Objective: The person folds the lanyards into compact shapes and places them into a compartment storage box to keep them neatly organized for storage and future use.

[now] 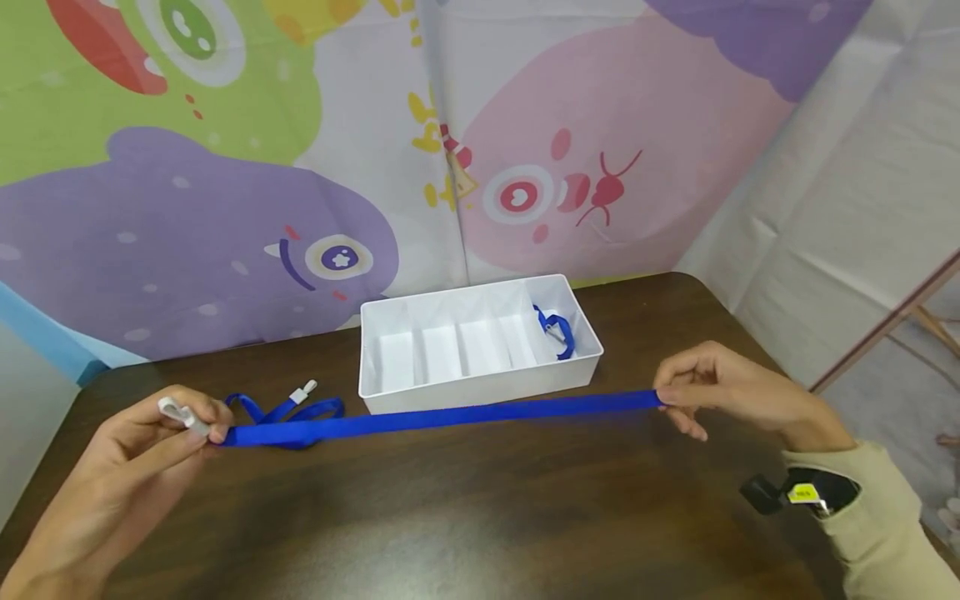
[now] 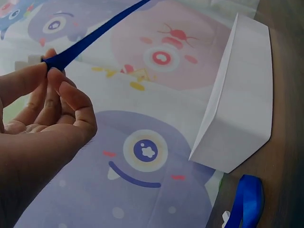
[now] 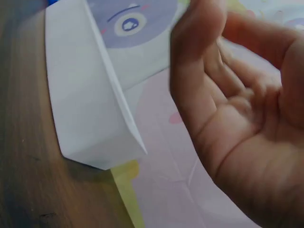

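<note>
A blue lanyard [image 1: 465,415] is stretched nearly straight between both hands, above the table. My left hand [image 1: 142,475] pinches its left end between thumb and fingertips, with a white plastic clip [image 1: 183,415] sticking up there. At the other end, my right hand [image 1: 723,396] pinches the strap between thumb and index finger. Behind the left end, a second blue lanyard [image 1: 326,407] with a white clip lies loosely looped on the table, partly covered by the held strap. In the right wrist view the pinched strap end is hidden by the hand [image 3: 237,118].
A white divided box [image 1: 480,392] stands at the back of the dark wooden table [image 1: 465,517]. In its rightmost compartment lies a coiled blue lanyard [image 1: 562,333]. A cartoon-printed cloth [image 1: 360,142] hangs behind the table.
</note>
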The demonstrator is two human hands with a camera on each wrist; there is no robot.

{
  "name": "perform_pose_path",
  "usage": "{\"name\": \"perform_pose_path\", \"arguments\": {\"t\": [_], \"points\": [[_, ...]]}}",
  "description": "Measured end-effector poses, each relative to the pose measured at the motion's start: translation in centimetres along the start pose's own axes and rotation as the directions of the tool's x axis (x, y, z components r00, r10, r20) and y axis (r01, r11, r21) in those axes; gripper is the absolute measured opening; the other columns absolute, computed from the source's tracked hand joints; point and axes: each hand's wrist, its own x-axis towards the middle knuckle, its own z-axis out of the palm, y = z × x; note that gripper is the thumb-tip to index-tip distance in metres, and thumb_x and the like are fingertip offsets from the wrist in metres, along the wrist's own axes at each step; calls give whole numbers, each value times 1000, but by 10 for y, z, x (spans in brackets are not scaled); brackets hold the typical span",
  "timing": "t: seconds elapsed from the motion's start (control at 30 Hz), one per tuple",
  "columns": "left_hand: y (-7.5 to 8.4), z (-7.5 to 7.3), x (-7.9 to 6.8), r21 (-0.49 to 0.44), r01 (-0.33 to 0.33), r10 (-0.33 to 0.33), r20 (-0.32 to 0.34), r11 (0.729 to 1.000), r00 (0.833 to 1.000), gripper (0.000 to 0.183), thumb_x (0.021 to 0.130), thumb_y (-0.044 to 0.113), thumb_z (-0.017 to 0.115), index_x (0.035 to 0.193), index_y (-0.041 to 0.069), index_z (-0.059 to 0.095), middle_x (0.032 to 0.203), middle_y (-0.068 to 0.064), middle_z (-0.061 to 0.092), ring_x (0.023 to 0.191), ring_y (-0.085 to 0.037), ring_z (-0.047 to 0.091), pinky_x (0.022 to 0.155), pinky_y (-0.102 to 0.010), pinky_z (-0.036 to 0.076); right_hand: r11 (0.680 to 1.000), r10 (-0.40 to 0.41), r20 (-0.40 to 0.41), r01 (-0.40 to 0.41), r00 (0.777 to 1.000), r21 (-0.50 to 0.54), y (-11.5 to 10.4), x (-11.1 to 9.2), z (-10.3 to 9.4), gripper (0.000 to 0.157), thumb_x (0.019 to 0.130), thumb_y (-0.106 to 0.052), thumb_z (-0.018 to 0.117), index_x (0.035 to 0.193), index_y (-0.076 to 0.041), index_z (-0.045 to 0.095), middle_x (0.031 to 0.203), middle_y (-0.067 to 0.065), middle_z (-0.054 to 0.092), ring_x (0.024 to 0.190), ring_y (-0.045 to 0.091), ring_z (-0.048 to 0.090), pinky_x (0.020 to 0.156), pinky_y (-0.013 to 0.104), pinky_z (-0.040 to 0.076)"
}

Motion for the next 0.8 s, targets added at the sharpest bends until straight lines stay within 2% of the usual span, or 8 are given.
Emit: {"name": "perform_pose_path", "arguments": {"t": [0.07,0.17,0.27,0.33,0.47,0.57,0.67,0.8], "points": [[-1,3,1,18,1,0,-26,1000,1000,40,97,-24,19,120,-16,52,118,-16,59,109,-24,55,92,-30,49,999,49,-105,-48,993,18,0,3,1,23,99,13,41,97,6,63,70,15,61,54,24,58,46,37,51],[-2,8,4,93,6,0,-66,996,998,36,97,-25,24,118,-18,53,116,-17,62,113,-26,56,96,-30,47,993,116,-234,-109,965,45,0,6,4,17,101,6,47,97,9,63,73,13,65,59,21,62,51,35,54],[-1,14,11,183,50,-30,-112,982,993,31,97,-23,29,115,-17,54,115,-18,64,122,-31,54,102,-30,44,987,161,-328,-161,931,28,1,7,5,15,100,1,53,99,12,64,75,10,68,61,19,65,55,34,56],[-2,16,16,199,62,-41,-109,978,993,29,98,-22,30,114,-18,54,116,-21,64,126,-36,52,105,-32,42,983,170,-372,-181,913,6,2,6,5,17,99,0,55,100,15,63,75,10,68,61,19,65,55,35,57],[-3,22,25,121,49,-34,-123,991,992,30,98,-21,30,117,-18,54,116,-22,64,123,-39,56,105,-34,44,975,194,-423,-220,885,-13,4,4,6,19,98,1,56,102,19,62,74,11,69,61,18,66,56,36,58],[-5,24,31,-8,-25,23,-160,1000,987,34,98,-22,26,118,-17,54,115,-19,64,123,-39,57,103,-34,46,969,214,-438,-246,873,-16,5,6,7,20,98,0,57,102,18,63,74,13,69,60,19,65,56,37,58],[-8,24,34,-86,-108,90,-191,990,977,36,98,-22,25,117,-18,55,115,-19,63,121,-40,58,102,-35,47,963,233,-432,-269,871,-23,7,11,8,21,98,-2,57,101,18,63,73,14,68,60,19,65,56,37,58],[-9,27,35,-59,-179,165,-184,982,969,32,96,-26,26,116,-23,51,111,-25,64,109,-40,62,98,-38,50,960,249,-415,-281,875,-16,9,16,10,21,98,0,55,100,19,63,72,13,68,58,18,65,55,36,58]]}}
